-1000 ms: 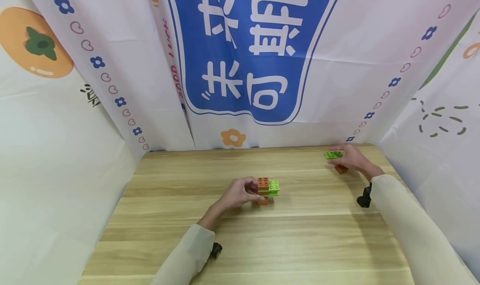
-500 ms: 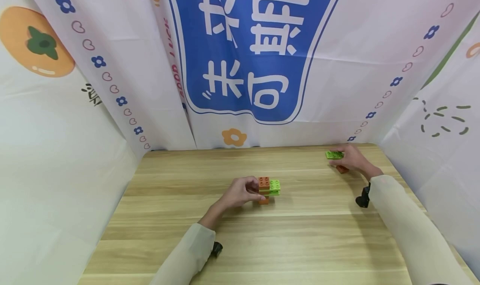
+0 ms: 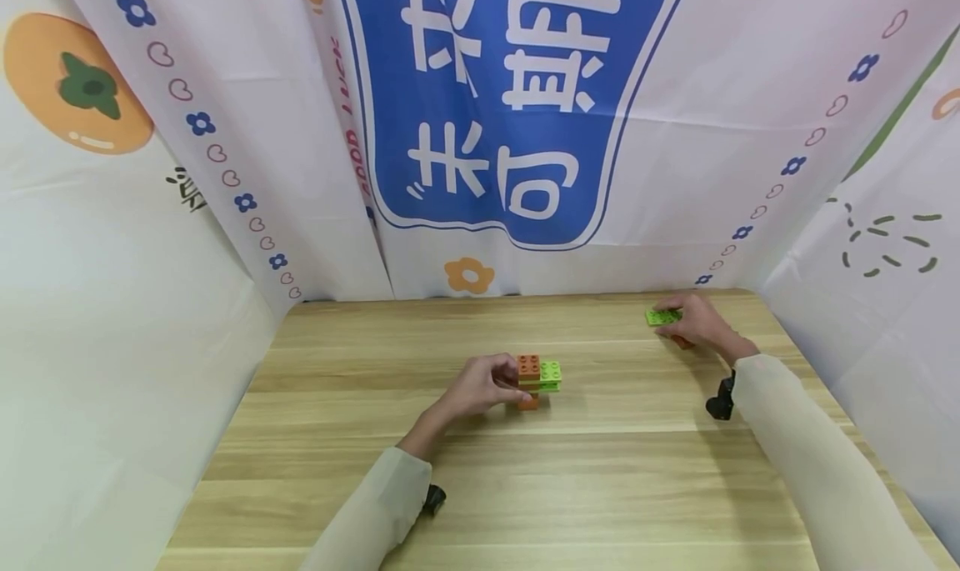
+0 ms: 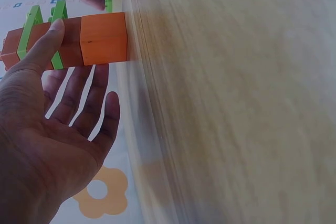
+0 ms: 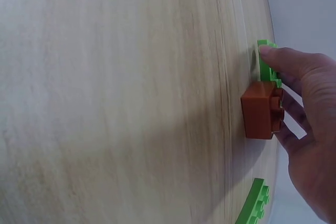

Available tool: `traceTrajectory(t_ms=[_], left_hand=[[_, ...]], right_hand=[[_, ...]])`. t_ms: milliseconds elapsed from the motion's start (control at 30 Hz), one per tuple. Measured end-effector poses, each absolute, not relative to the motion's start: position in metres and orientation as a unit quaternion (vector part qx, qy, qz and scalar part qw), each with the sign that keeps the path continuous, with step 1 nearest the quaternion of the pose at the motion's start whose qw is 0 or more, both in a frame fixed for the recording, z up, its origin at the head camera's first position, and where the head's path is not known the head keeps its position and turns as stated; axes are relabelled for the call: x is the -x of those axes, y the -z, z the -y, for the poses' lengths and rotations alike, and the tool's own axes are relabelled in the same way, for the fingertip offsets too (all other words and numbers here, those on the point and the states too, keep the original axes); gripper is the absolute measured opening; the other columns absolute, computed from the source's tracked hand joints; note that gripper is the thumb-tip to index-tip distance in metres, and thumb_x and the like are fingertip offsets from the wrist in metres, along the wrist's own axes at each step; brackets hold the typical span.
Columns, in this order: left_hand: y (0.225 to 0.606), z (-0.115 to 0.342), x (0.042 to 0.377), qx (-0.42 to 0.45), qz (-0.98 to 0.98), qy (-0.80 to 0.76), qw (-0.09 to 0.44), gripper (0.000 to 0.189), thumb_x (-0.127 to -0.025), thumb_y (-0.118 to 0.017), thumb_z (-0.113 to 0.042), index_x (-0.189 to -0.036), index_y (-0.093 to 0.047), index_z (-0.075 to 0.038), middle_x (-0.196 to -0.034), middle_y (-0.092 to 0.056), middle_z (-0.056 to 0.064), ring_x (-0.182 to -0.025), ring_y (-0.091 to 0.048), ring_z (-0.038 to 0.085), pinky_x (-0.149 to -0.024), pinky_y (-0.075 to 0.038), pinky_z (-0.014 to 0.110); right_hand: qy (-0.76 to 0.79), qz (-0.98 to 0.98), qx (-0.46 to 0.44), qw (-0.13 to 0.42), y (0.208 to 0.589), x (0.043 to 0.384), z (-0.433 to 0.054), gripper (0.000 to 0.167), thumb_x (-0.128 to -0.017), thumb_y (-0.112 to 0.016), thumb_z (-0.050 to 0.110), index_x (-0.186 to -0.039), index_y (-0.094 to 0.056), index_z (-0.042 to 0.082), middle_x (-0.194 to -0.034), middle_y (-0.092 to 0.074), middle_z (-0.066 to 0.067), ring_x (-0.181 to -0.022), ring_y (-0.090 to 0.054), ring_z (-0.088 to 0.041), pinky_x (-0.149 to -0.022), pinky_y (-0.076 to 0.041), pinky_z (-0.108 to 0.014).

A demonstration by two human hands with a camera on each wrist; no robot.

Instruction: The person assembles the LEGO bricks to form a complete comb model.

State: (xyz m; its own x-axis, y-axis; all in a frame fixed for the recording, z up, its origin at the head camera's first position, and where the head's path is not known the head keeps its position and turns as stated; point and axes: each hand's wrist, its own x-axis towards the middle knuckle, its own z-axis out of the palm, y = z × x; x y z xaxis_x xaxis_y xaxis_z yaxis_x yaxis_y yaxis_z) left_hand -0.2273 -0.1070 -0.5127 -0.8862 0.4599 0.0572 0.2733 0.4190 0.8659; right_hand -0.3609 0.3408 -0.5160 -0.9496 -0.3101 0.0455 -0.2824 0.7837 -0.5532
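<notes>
My left hand (image 3: pixel 476 385) holds an upright stack of building bricks (image 3: pixel 528 366) at mid-table, thumb on the near side. In the left wrist view the stack has brown-orange bricks with two thin green plates (image 4: pixel 59 56) between them, and a bright orange brick (image 4: pixel 104 39) at its foot. The green plates jut out to the right in the head view. At the far right, my right hand (image 3: pixel 697 319) pinches a flat green studded plate (image 3: pixel 660 318) between thumb and fingers. Beside that plate is a loose brown-orange brick (image 5: pixel 257 111), under the hand in the head view.
Another green studded plate (image 5: pixel 253 203) lies on the wooden table (image 3: pixel 450 479), seen only in the right wrist view. A printed cloth (image 3: pixel 675 212) hangs along the table's back edge, and white cloth walls (image 3: pixel 112 346) stand at both sides.
My right hand has shifted slightly left and nearer, and the green plate has moved with it. My left hand and the stack have stayed put.
</notes>
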Motion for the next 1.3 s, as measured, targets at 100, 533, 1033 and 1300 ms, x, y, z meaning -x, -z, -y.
traceTrajectory(t_ms=[100,533,1033,1300], left_hand=[[0.514,0.107,0.227,-0.218,-0.837,-0.492,0.096,0.029,-0.086,-0.091,-0.017,-0.105,-0.071,-0.007,-0.1,-0.072,0.002,-0.087,-0.068,0.013,-0.075,-0.059,0.024],[0.515,0.108,0.228,-0.219,-0.835,-0.495,0.097,0.029,-0.086,-0.091,-0.016,-0.105,-0.071,-0.007,-0.101,-0.073,0.003,-0.087,-0.067,0.013,-0.076,-0.058,0.025],[0.512,0.107,0.227,-0.215,-0.844,-0.483,0.094,0.03,-0.086,-0.091,-0.017,-0.107,-0.071,-0.009,-0.102,-0.073,0.001,-0.088,-0.067,0.011,-0.077,-0.058,0.024],[0.512,0.107,0.227,-0.219,-0.84,-0.488,0.095,0.029,-0.086,-0.091,-0.017,-0.106,-0.071,-0.008,-0.102,-0.072,0.001,-0.088,-0.067,0.012,-0.076,-0.058,0.024]], right_hand=[[0.289,-0.944,0.16,0.024,0.517,0.36,-0.339,0.041,-0.088,-0.086,0.009,-0.126,-0.074,-0.003,-0.132,-0.068,-0.03,-0.123,-0.06,-0.049,-0.104,-0.047,-0.064],[0.282,-0.944,0.17,0.028,0.519,0.36,-0.335,0.034,-0.087,-0.083,0.001,-0.12,-0.076,-0.003,-0.129,-0.069,-0.03,-0.127,-0.058,-0.052,-0.11,-0.042,-0.067],[0.291,-0.939,0.177,0.034,0.516,0.357,-0.33,0.032,-0.087,-0.087,0.006,-0.117,-0.078,-0.001,-0.126,-0.072,-0.026,-0.123,-0.062,-0.048,-0.109,-0.044,-0.065],[0.295,-0.938,0.176,0.038,0.51,0.355,-0.328,0.033,-0.088,-0.087,0.008,-0.119,-0.077,0.001,-0.127,-0.072,-0.025,-0.12,-0.063,-0.045,-0.102,-0.049,-0.062]])
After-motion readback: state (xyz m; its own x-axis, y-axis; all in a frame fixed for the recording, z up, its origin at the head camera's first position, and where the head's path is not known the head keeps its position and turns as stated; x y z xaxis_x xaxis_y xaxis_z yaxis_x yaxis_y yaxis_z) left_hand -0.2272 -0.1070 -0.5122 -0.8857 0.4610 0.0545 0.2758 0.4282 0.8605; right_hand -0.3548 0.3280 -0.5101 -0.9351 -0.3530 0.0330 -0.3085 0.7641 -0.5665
